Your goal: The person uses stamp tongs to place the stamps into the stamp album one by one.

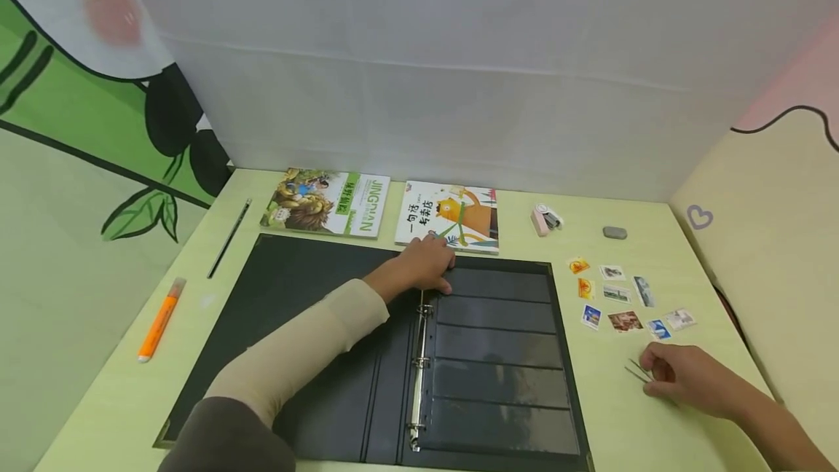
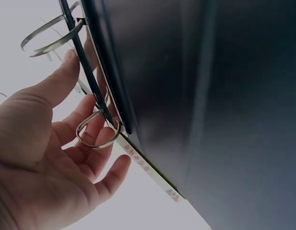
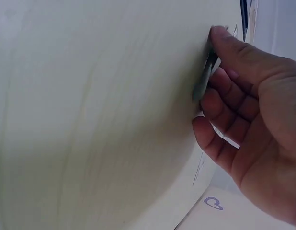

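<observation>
Head view: my right hand (image 1: 688, 379) pinches tweezers (image 3: 202, 85), tips apart, near the stamps (image 1: 617, 293); my left hand (image 1: 424, 262) rests loosely at the album (image 1: 387, 355). Tweezers seem light, springy, best gripped mid-shaft. Stamps look flimsy, edges only tbh.

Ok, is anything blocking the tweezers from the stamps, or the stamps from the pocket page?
Nothing visible stands between the tweezers in the right grip and the stamps. Nor between the stamps and the lower rows of the pocket page; only the left grip obstructs, at the page's top corner by the rings.
</observation>
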Motion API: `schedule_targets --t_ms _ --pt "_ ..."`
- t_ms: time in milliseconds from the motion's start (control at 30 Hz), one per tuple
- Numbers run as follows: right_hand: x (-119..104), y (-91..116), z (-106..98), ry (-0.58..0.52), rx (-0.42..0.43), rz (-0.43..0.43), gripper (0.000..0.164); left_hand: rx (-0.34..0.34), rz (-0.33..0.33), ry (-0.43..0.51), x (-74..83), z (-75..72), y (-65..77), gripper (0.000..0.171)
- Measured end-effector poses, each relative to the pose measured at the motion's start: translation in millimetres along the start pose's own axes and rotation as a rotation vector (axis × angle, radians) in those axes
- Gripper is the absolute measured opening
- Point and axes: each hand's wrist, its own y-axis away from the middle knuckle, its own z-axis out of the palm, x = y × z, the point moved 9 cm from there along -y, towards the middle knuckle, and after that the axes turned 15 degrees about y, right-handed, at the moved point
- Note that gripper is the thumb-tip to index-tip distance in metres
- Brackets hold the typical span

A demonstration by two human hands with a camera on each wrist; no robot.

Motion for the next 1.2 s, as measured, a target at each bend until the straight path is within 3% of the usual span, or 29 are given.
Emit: schedule_targets --t_ms 200,467,667,867,1200 --pt "-0.7 0.3 -0.5 0.025 0.029 -0.023 0.02 -0.021 -0.07 0.004 1.1 1.4 -8.4 0.045" --pt "-4.5 -1.8 -14.1 0.045 0.046 -0.007 0.01 -0.13 -0.153 0.024 -8.5 12.9 -22.7 0.047" --pt "-1.2 -6.3 -41.0 -0.021 0.085 0.005 0.012 -0.105 -0.107 0.071 -6.0 9.0 -19.8 0.046" --pt "5.2 -21.3 -56.3 0.01 0.172 0.03 0.012 -0.078 -0.053 0.144 -5.1 6.6 -16.0 0.051" --pt "26.9 -56.1 -39.8 -0.037 0.04 0.162 0.019 -0.049 -0.003 0.151 -2.9 5.9 -7.8 0.05"
